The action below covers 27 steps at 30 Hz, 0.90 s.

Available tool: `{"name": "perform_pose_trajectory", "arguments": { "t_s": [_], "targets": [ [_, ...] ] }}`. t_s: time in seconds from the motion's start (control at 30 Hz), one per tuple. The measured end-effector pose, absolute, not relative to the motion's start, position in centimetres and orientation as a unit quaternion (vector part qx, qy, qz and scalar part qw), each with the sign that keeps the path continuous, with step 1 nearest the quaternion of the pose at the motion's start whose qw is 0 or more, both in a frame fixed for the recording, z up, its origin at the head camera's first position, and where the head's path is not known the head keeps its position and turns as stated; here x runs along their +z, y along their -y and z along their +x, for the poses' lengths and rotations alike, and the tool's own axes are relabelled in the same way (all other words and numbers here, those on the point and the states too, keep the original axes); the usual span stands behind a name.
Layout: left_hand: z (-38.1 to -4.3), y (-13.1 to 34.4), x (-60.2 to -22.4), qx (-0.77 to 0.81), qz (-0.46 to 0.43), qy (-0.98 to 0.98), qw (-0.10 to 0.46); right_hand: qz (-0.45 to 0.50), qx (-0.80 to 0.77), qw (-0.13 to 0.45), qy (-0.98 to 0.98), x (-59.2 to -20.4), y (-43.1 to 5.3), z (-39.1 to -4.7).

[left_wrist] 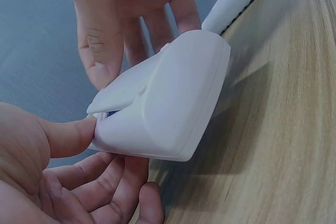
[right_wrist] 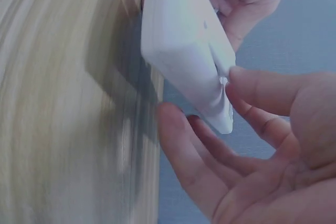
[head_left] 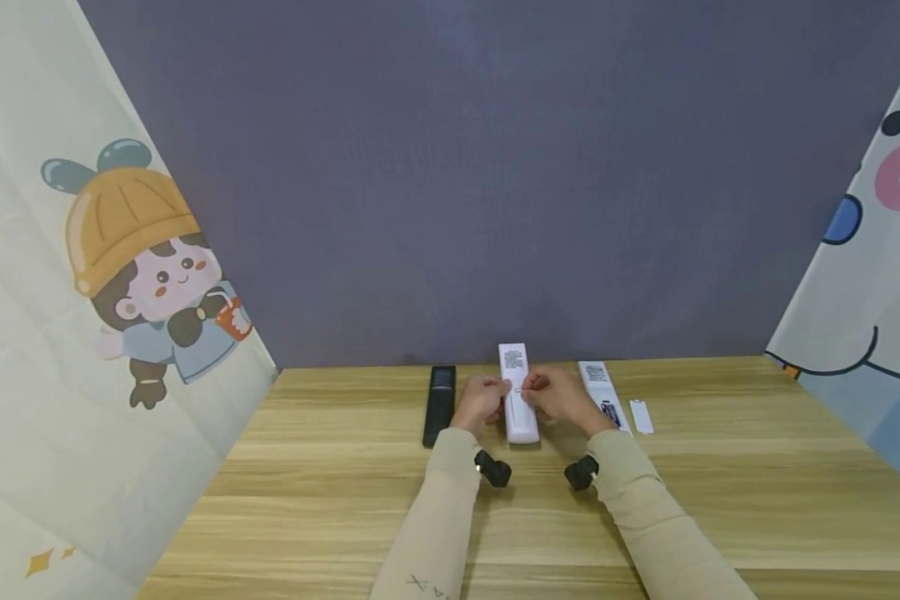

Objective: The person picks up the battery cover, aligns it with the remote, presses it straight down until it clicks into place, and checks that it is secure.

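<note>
left hand (head_left: 481,402) grips white remote (head_left: 515,374); right hand (head_left: 562,397) pinches its cover (left_wrist: 128,87); remote between both

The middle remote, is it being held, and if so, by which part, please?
The left hand holds the middle remote by its side; the right hand appears to pinch its battery cover at the raised end.

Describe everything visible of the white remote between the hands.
The white remote is long, plastic-looking, its back toward the head camera. Dark printing marks its far part; nearer the person, the battery cover is lifted at one end, leaving a gap. The left hand grips its side; the thumb of the right hand touches the cover's raised end. Held over the table, it is between a black remote and another white remote.
</note>
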State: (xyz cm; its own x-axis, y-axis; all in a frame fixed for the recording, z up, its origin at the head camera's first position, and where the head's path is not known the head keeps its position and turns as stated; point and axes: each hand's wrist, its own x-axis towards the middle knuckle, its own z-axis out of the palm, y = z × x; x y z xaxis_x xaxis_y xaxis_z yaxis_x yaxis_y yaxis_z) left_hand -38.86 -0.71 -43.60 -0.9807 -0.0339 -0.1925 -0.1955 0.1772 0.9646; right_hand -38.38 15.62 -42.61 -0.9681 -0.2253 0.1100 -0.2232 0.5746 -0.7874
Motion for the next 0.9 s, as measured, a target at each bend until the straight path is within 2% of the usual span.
{"name": "perform_pose_trajectory", "arguments": {
  "t_s": [0.2,0.6,0.9],
  "targets": [
    [-38.91,0.63,-43.78,0.636,-0.074,-0.766,0.056,-0.070,-0.492,0.056,-0.866,-42.65,-15.11,-38.04],
    [-38.94,0.66,-43.61,0.638,-0.070,-0.764,0.071,-0.071,-0.487,0.060,-0.868,-42.61,-15.21,-38.08],
    [-38.91,1.12,-43.36,0.648,-0.058,-0.751,0.111,-0.066,-0.491,0.068,-0.866,-42.32,-15.20,-37.83]
  ]
}}
